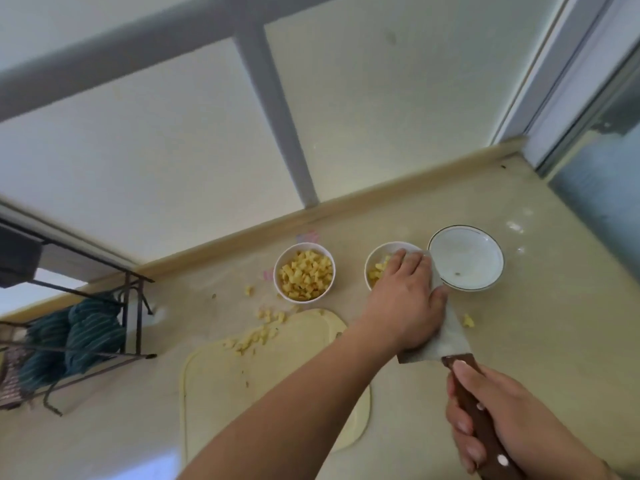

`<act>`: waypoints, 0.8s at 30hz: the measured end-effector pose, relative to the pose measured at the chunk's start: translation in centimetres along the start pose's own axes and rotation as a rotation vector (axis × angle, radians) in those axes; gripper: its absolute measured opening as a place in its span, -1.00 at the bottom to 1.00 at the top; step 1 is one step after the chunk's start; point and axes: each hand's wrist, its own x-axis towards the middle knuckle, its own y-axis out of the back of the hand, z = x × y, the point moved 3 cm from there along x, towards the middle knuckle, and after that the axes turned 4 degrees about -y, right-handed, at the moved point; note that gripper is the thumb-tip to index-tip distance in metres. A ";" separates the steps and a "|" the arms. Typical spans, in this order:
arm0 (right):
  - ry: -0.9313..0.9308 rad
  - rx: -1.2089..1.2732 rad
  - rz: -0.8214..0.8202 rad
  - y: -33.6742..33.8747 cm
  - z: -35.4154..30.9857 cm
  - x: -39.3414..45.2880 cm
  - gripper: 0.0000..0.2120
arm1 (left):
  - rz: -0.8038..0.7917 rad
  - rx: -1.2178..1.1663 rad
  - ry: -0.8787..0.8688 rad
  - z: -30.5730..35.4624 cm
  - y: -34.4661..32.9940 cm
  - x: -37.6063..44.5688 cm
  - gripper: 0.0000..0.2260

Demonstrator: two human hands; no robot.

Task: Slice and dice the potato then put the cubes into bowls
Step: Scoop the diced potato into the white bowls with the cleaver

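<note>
Glossy white bowl (465,263), seemingly wooden knife handle (481,420), matt metal blade (450,336).

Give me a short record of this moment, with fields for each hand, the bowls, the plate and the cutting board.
left hand: flat on the knife blade, sweeping potato cubes into the second bowl
right hand: grips the knife handle
first bowl: nearly full of cubes
plate: almost bare
cutting board: some cubes left at its far end
</note>
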 end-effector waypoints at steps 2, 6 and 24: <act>-0.026 -0.008 0.003 0.0 0.0 0.2 -0.75 | -0.018 -0.035 0.013 -0.6 -0.3 0.5 -0.49; -0.072 -0.001 0.002 -0.3 -0.3 0.1 -0.77 | -0.028 -0.096 -0.006 -1.8 -1.1 1.5 -0.56; -0.134 -0.100 0.033 1.3 -0.1 -0.7 -0.73 | 0.209 0.209 -0.247 -6.3 -1.7 5.6 -0.53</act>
